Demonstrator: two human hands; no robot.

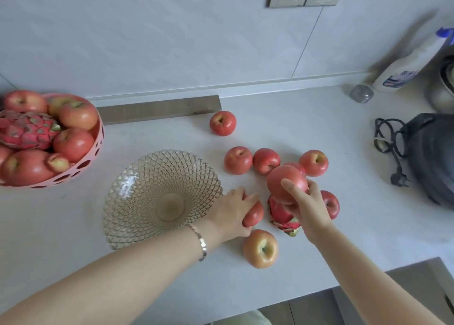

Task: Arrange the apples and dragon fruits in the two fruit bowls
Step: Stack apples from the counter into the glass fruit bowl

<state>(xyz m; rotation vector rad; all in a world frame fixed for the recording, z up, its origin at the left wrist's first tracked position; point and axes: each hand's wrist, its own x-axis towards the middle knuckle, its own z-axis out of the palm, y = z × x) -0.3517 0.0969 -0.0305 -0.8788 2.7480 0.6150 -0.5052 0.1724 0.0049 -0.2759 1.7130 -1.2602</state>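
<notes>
My right hand (307, 208) grips a red apple (285, 185) lifted above a dragon fruit (282, 214) lying on the counter. Just right of the glass bowl (137, 192), which holds nothing, my left hand (233, 214) curls round another apple (255, 214) on the counter. Several loose apples lie around, among them one near the wall (222, 123), one in the middle (237, 160) and one nearest me (261, 248). At the far left a pink bowl (94, 150) holds several apples and a dragon fruit (24, 133).
A white bottle (407, 66) and a small grey jar (361, 93) stand at the back right. A dark appliance (432, 157) with a coiled black cord (390, 147) sits at the right. The counter's front edge (344, 283) drops off at the lower right.
</notes>
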